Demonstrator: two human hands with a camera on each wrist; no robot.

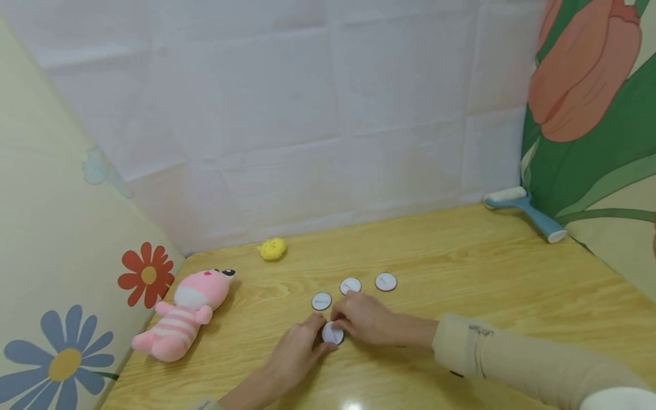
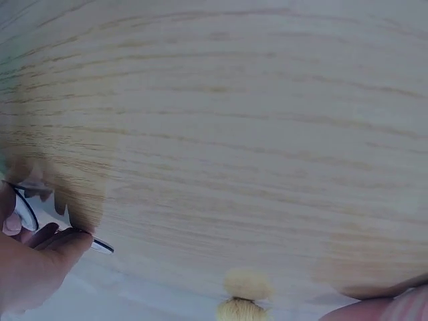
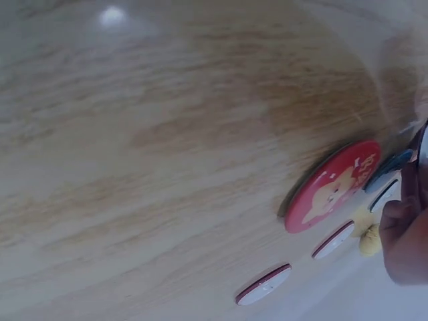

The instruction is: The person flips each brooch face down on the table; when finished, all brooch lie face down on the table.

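In the head view, my left hand (image 1: 292, 356) holds a round white-backed badge (image 1: 332, 334) by its edge, thumb and finger on either side. My right hand (image 1: 366, 319) pinches at the top of the same badge, where a thin line like a pin crosses its back. Three more white-backed badges lie just beyond the hands: one on the left (image 1: 321, 301), one in the middle (image 1: 351, 285) and one on the right (image 1: 386, 281). The right wrist view shows a red badge (image 3: 334, 187) with a cartoon figure, beside a dark blue one (image 3: 388, 171); the right arm mostly hides that spot from the head view.
A pink striped plush toy (image 1: 187, 316) lies at the table's left edge. Toward the back is a small yellow fluffy thing (image 1: 273, 249). A blue-handled lint roller (image 1: 533, 213) lies in the far right corner. White cloth (image 1: 333, 114) hangs behind the wooden table (image 1: 461, 256).
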